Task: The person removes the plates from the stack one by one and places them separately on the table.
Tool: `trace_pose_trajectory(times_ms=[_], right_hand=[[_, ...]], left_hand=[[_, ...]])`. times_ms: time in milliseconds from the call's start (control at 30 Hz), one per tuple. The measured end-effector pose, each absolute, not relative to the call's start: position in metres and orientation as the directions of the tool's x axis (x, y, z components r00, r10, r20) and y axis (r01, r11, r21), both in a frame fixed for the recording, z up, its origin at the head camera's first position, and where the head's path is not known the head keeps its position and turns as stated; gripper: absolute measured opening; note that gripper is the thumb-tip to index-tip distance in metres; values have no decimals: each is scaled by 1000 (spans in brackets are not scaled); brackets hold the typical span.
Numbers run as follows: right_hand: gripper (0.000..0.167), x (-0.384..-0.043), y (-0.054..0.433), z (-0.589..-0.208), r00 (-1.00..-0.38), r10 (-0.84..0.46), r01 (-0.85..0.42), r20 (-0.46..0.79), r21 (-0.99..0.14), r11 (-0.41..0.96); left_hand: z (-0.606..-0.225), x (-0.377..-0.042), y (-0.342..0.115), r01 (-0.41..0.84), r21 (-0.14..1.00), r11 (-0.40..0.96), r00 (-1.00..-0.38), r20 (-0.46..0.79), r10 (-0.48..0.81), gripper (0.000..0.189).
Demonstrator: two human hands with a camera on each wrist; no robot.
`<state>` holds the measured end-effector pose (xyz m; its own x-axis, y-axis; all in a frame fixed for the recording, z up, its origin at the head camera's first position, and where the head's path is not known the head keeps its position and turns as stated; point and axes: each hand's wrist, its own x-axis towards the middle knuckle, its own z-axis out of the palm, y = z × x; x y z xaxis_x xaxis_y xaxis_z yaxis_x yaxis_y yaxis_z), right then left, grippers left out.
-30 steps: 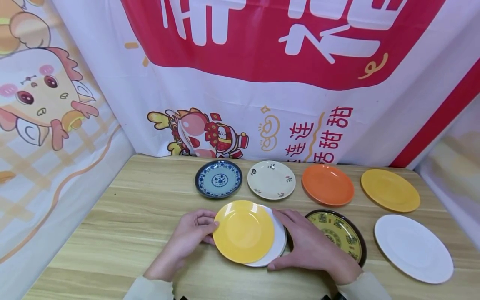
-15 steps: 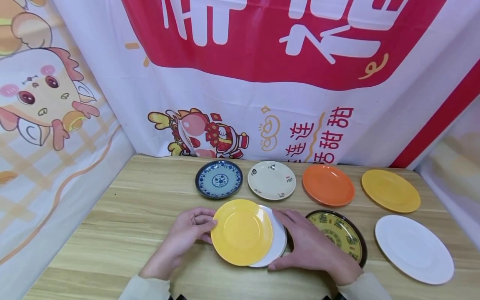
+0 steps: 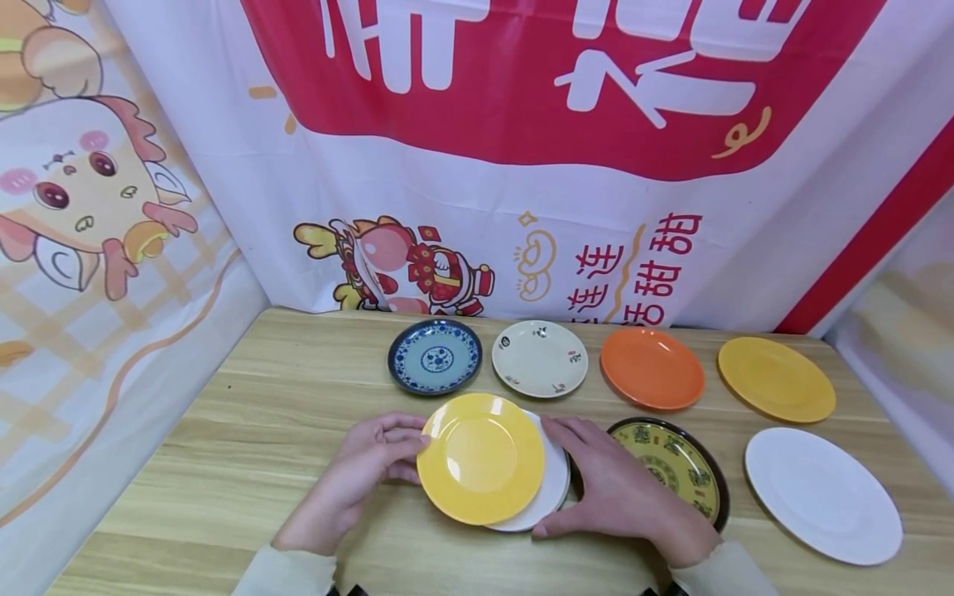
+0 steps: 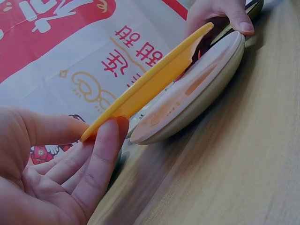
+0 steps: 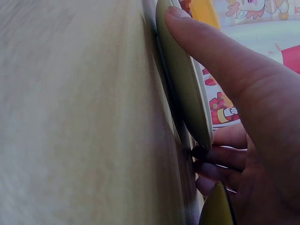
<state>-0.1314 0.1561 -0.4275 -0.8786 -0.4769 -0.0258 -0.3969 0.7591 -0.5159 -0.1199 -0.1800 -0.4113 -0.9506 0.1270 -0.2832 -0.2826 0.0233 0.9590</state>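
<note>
My left hand (image 3: 365,476) pinches the left rim of a small yellow plate (image 3: 480,459) between thumb and fingers. In the left wrist view the yellow plate (image 4: 150,84) is held at a slant, its far side raised above a white plate (image 4: 201,82). That white plate (image 3: 555,480) lies on top of a beige-sided plate (image 5: 180,79), and the yellow one covers much of it from above. Around the right edge of this pair my right hand (image 3: 611,488) is spread, thumb at the near rim and fingers at the far rim.
Behind stand a blue patterned plate (image 3: 436,356), a cream plate (image 3: 540,358), an orange plate (image 3: 652,368) and an oval yellow plate (image 3: 775,378). A dark-rimmed green plate (image 3: 671,463) is partly under my right forearm. An oval white plate (image 3: 822,494) lies far right. Cloth (image 3: 447,182) hangs behind the table.
The yellow plate shifts slightly left, and its tilt changes a little as my left hand moves slightly left. My right hand and the plates beneath stay put.
</note>
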Motion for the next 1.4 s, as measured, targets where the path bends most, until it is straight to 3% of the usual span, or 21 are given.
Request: trace_pose_trajectory(times_ms=[900, 1400], right_hand=[[134, -131, 156, -427, -878, -478, -396, -22, -527, 752], [134, -131, 156, -427, -879, -478, -408, -3, -514, 754]], left_hand=[[-394, -122, -208, -306, 952, 5, -945, -304, 120, 47], [-409, -130, -224, -319, 947, 47, -934, -322, 153, 42]])
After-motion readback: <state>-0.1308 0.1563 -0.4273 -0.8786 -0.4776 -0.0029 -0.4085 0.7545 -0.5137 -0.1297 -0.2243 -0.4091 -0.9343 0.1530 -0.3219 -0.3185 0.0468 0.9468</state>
